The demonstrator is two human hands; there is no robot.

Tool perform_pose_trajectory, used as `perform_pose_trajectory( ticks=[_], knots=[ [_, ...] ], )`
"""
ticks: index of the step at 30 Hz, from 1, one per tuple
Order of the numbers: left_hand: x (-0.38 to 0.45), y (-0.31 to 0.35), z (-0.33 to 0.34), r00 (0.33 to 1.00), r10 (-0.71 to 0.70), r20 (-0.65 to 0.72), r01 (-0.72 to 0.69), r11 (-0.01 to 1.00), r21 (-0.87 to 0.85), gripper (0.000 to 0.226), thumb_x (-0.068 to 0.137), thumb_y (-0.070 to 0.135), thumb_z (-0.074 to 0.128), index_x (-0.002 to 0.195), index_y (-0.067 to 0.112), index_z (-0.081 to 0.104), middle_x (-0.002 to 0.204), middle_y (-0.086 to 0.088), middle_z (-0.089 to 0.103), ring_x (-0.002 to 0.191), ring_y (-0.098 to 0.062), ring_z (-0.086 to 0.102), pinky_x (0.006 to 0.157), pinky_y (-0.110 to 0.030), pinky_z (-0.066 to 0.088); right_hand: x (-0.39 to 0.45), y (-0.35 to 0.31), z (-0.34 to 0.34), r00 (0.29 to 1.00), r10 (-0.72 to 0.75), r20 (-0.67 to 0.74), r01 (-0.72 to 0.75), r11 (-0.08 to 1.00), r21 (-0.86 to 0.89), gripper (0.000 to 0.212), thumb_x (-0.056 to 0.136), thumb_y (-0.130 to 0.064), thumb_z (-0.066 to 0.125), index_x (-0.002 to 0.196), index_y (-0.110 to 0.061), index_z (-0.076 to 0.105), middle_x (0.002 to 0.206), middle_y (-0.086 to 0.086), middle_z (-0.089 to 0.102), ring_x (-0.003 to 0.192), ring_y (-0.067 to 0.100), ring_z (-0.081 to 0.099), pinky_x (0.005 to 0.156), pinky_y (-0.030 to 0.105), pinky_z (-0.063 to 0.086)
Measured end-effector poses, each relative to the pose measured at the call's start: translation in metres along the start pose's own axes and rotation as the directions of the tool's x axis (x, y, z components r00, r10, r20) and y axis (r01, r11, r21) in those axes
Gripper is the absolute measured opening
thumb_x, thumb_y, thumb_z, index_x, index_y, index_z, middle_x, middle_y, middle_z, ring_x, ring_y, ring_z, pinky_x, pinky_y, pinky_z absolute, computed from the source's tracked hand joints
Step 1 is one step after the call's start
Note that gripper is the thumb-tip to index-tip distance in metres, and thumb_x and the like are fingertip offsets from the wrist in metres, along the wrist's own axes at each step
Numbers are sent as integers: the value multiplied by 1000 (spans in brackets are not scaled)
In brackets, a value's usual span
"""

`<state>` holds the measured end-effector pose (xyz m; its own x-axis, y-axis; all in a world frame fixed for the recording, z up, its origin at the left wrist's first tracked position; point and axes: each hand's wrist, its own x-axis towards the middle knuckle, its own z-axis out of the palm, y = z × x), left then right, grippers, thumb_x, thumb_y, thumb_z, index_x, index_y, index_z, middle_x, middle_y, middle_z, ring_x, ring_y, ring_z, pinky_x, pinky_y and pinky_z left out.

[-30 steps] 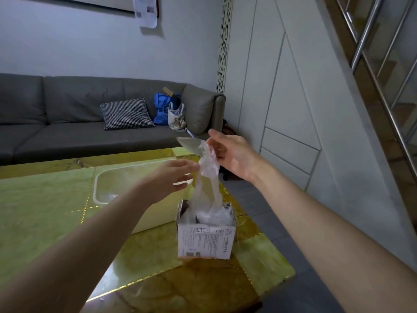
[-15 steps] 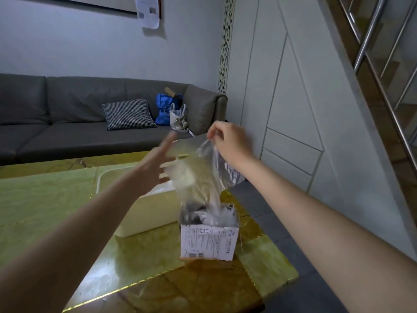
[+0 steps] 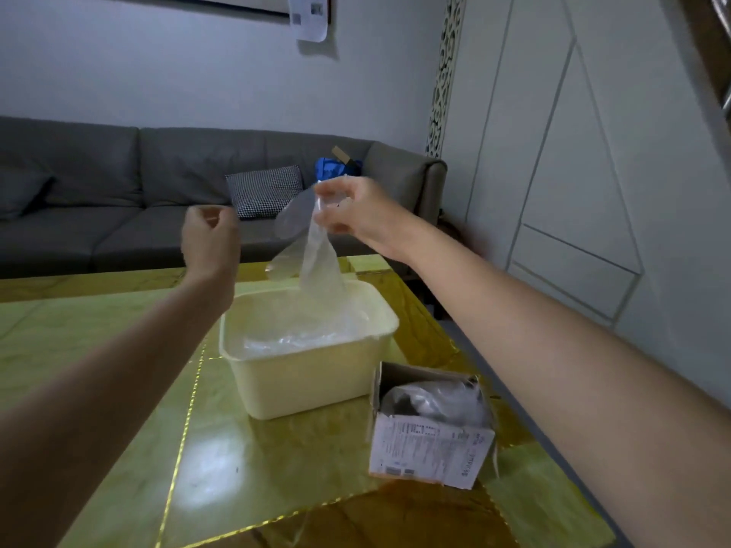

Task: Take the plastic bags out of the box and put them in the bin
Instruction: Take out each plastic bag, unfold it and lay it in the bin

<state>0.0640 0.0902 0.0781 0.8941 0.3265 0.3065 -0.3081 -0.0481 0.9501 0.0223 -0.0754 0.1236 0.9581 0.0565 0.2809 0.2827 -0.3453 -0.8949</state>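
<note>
A second ago the thin, clear plastic bag was only being drawn up out of the small white cardboard box with printed labels. Now it is free of the box and hangs over the cream-coloured rectangular plastic bin, its lower end trailing down inside the rim. The right hand pinches the bag's top between thumb and fingertips. The left hand, which half a second ago reached open toward the bag, has let go; it is now raised beside the bag with its fingers curled in, holding nothing. So one bag has been carried across, and it seems to need only a release to land in the bin.

The bin already holds a glossy, crumpled layer of clear film at its bottom, so this is probably not the first bag moved. The box stands just right of the bin on the worktop, top flaps open, and more crinkled, greyish translucent plastic shows inside, so the job looks unfinished.

The held bag is limp and nearly see-through, widening below the pinch into a soft drape; I judge it will flutter and cling rather than drop cleanly. The bin has smooth matte walls and rounded corners. The box is scuffed, with soft edges. The worktop is glossy yellow-green, with thin gold lines and bright reflections.
</note>
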Motion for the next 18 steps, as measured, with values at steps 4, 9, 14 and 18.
perform_pose_trajectory(
  ticks=[4, 9, 14, 18],
  knots=[
    [7, 7, 2, 949, 313, 30, -313, 933, 181, 25, 94, 15, 43, 117, 8, 49, 106, -4, 52, 82, -5, 49, 71, -6, 40, 21, -3, 32, 996, -3, 85, -29, 930, 366, 42, 89, 12, 50, 129, 3, 49, 105, 6, 56, 89, 18, 57, 86, 35, 52],
    [13, -23, 4, 790, 472, 391, -612, 650, 450, 38, 88, 32, 47, 123, 20, 57, 126, -6, 57, 122, -29, 43, 102, -46, 36, 34, 36, 23, 995, 96, 11, -91, 894, 438, 36, 90, 13, 46, 125, 10, 51, 89, 6, 59, 81, 17, 57, 77, 27, 50],
    [2, -73, 7, 584, -295, 756, -729, 219, 648, 66, 86, 55, 51, 143, 39, 23, 157, 4, 10, 144, -33, 1, 114, -53, 8, 20, 111, 9, 959, 276, -65, -275, 850, -449, 31, 91, 6, 48, 116, -3, 64, 117, 12, 62, 92, 18, 58, 77, 27, 49],
    [5, -99, 10, 534, -483, 694, -723, 164, 671, 63, 89, 41, 55, 144, 31, 28, 153, 0, 25, 140, -27, 23, 114, -39, 22, 15, 130, 7, 958, 282, 49, -138, 606, -783, 37, 92, 7, 44, 124, -5, 59, 139, 14, 45, 124, 28, 47, 94, 30, 43]
  ],
)
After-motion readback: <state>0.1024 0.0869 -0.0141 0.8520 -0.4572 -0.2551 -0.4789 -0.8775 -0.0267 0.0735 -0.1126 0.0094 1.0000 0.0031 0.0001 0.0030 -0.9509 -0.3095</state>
